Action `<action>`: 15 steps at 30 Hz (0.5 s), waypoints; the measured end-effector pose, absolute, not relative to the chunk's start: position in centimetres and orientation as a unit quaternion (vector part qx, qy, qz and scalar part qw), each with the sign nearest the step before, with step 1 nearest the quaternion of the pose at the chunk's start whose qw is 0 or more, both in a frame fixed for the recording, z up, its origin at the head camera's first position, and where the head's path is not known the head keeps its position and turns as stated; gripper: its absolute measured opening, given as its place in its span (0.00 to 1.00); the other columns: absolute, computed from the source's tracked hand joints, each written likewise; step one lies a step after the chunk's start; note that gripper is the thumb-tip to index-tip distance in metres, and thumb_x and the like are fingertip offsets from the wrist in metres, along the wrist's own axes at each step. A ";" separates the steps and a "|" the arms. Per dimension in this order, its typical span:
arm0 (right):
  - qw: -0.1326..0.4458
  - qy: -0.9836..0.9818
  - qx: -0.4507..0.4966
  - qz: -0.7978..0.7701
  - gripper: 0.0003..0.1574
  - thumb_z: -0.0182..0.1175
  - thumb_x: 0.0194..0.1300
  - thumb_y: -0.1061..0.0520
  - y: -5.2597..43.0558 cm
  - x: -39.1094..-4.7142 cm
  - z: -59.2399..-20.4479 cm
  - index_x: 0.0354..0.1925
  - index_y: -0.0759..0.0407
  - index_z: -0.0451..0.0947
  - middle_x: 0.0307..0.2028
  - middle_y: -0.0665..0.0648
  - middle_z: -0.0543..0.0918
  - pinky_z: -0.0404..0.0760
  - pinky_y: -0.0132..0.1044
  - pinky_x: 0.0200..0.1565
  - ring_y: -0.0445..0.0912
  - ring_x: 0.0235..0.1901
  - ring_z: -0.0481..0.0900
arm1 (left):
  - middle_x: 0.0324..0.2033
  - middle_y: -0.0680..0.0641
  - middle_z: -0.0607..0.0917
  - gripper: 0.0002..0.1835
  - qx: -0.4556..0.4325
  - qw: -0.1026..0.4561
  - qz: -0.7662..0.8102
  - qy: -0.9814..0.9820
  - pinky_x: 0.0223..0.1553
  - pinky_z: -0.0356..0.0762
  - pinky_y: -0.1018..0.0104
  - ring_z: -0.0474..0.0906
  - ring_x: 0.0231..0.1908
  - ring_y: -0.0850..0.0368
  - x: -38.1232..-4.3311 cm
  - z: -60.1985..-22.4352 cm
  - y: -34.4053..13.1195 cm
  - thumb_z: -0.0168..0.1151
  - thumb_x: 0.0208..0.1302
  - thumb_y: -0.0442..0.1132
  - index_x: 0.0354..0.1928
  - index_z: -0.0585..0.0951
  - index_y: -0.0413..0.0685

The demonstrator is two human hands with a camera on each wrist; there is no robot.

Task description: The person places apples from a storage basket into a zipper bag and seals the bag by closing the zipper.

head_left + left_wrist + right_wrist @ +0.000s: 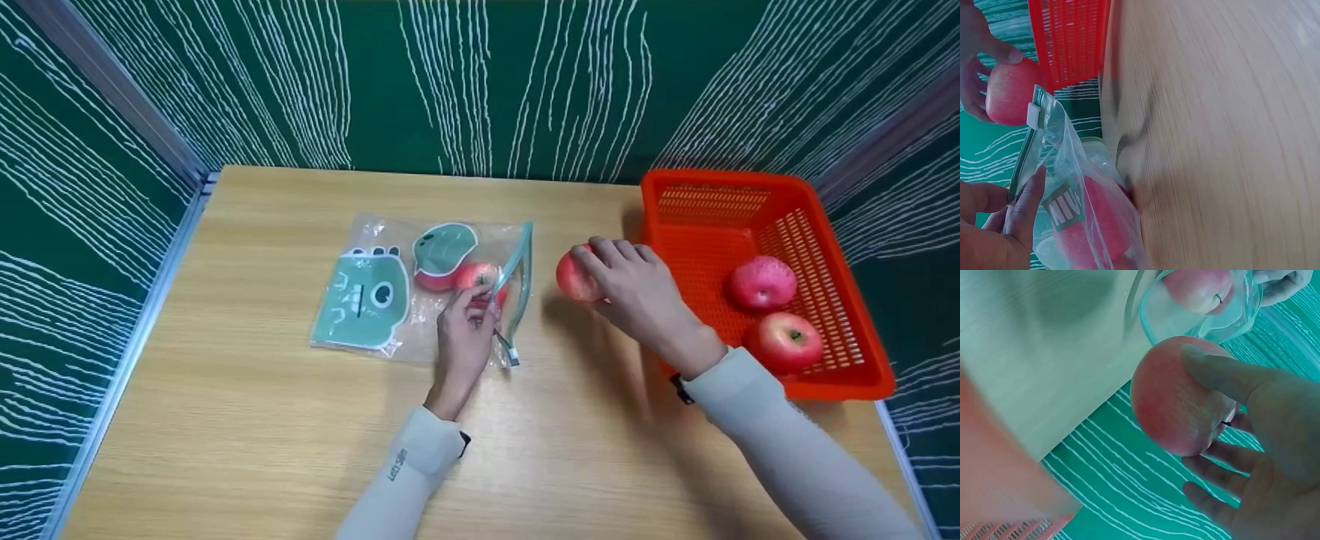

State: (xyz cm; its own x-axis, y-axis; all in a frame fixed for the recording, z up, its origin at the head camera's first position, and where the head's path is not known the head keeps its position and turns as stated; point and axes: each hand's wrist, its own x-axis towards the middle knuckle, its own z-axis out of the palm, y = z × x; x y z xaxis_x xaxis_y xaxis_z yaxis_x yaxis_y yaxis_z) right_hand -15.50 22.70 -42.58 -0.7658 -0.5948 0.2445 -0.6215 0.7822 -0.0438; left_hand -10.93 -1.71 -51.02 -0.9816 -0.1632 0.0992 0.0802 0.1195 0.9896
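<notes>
My left hand [466, 334] pinches the green zip edge of a clear zip bag [431, 341] printed with green cartoon shapes. The bag's mouth gapes toward the right, and its white slider [1033, 116] sits at one end of the zip. Inside lie red apples [1098, 219], partly covered by the print in the head view. My right hand [637, 292] grips another apple [576, 276] between thumb and fingers, held above the table just right of the bag's mouth. In the right wrist view this apple [1176, 396] shows its stem, with the bag's opening behind it.
An orange-red plastic basket [840, 262] stands on the right of the wooden table [225, 420]. Two apples lie in it, a pinker one [763, 283] and a paler one [787, 341]. Green panels with white wavy lines [510, 90] rise behind the table and along both sides.
</notes>
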 end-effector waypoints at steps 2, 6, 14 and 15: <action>0.107 -0.938 0.323 0.063 0.60 0.88 0.41 0.60 22.4 -15.4 -42.8 0.71 0.56 0.71 0.66 0.67 0.78 0.82 0.64 0.59 0.64 0.62 0.76 | 0.45 0.35 0.86 0.16 0.026 0.101 -0.665 -0.739 0.37 0.89 0.65 0.87 0.38 0.46 -11.0 -51.0 -1.7 0.64 0.68 0.21 0.56 0.83 0.33; 0.095 -0.942 0.315 0.060 0.60 0.87 0.42 0.59 21.8 -15.2 -43.3 0.72 0.56 0.70 0.67 0.67 0.77 0.81 0.64 0.60 0.64 0.62 0.76 | 0.46 0.36 0.86 0.16 0.032 0.099 -0.663 -0.742 0.37 0.89 0.66 0.88 0.39 0.47 -11.0 -51.1 -1.7 0.65 0.68 0.21 0.56 0.83 0.34; 0.064 -0.949 0.300 0.069 0.61 0.86 0.45 0.59 20.4 -14.9 -44.4 0.74 0.55 0.69 0.69 0.66 0.75 0.79 0.64 0.64 0.64 0.65 0.74 | 0.46 0.39 0.86 0.17 0.038 0.090 -0.656 -0.748 0.39 0.89 0.66 0.88 0.40 0.48 -11.1 -51.1 -1.7 0.65 0.68 0.22 0.58 0.83 0.36; 0.062 -0.950 0.298 0.071 0.61 0.86 0.44 0.59 20.3 -14.8 -44.5 0.74 0.55 0.69 0.69 0.66 0.75 0.79 0.64 0.64 0.64 0.65 0.74 | 0.46 0.38 0.86 0.17 0.037 0.091 -0.656 -0.748 0.39 0.89 0.66 0.88 0.40 0.48 -11.1 -51.1 -1.7 0.65 0.68 0.22 0.57 0.83 0.36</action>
